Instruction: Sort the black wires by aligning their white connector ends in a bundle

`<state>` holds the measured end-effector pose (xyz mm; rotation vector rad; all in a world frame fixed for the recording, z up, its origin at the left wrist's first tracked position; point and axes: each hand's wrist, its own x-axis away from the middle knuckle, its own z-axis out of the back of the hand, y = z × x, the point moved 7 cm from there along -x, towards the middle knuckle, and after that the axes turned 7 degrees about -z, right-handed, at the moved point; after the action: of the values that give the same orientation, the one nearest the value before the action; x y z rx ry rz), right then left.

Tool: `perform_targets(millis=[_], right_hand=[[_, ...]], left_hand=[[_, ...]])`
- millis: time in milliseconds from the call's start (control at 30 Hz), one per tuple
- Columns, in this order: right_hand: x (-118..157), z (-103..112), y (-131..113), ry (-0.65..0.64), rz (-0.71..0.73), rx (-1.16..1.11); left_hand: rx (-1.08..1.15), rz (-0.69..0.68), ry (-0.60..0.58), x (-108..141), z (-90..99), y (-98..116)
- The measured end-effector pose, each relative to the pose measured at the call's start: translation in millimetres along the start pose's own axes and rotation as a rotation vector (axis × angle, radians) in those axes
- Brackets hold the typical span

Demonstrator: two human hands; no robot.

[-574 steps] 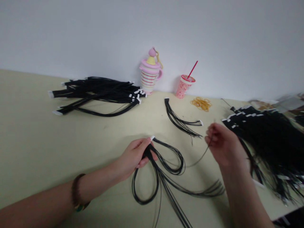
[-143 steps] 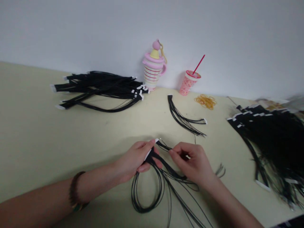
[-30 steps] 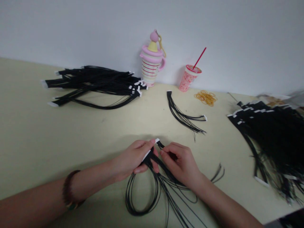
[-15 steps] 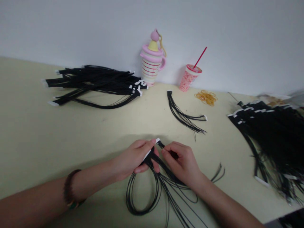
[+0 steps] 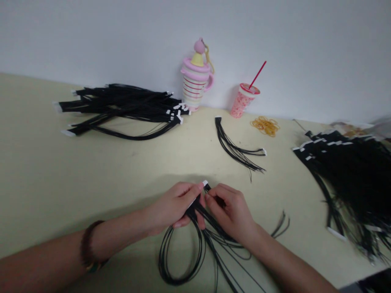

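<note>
Between my hands is a wire harness [image 5: 198,260] of thin black wires, looped at the bottom and trailing toward the front edge. My left hand [image 5: 183,201] is closed on it, the thumb against a small white connector [image 5: 205,183] at the top. A longer white connector, partly hidden, lies under the same hand. My right hand [image 5: 230,207] pinches the black wires just below the small connector; its fingertips partly cover them. Loose wire ends [image 5: 281,224] stick out past my right wrist.
A pile of black harnesses [image 5: 122,101] lies at the back left, a larger pile [image 5: 354,175] at the right. One single harness [image 5: 233,148] lies ahead. A pink-lidded cup [image 5: 193,87], a tumbler with straw [image 5: 242,101] and yellow rubber bands [image 5: 265,126] are by the wall.
My hands have shifted slightly down, and my right fingers sit a little closer to the small connector. The wire loop hangs slightly lower and further left.
</note>
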<state>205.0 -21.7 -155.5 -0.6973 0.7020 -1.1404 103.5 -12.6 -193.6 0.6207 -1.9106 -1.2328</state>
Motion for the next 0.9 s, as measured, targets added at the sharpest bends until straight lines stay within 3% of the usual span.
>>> perform_targets(millis=[133,200,300,333,367,433,500,533,633,800,900], right_hand=[[-7,12,9,0.012,-0.030,0.070],[-9,31,5,0.133,-0.006,0.160],[-2,63,-15,0.413,0.092,0.258],[1,66,-22,0.428,0.110,0.229],[3,63,-28,0.372,0.121,0.170],[5,44,-36,0.116,0.136,0.041],[9,20,-39,-0.115,0.146,0.015],[10,12,-38,-0.173,0.145,0.039],[10,4,-27,-0.182,0.118,0.087],[6,13,-14,-0.084,0.047,0.032],[4,13,-13,-0.093,0.046,0.070]], left_hand=[[0.066,-0.008,0.066,-1,4.0,0],[0.108,-0.016,0.085,-2,5.9,-1],[0.166,-0.046,0.102,-4,8.8,-1],[0.187,-0.053,0.104,-4,9.4,-1],[0.209,-0.056,0.110,-5,10.1,-1],[0.254,-0.044,0.129,-6,11.5,-2],[0.292,-0.037,0.156,-6,13.5,-3],[0.304,-0.040,0.167,-6,14.5,-2],[0.310,-0.052,0.159,-5,15.5,-1],[0.310,-0.052,0.150,-5,17.1,-1],[0.328,-0.067,0.165,-5,18.5,-2]])
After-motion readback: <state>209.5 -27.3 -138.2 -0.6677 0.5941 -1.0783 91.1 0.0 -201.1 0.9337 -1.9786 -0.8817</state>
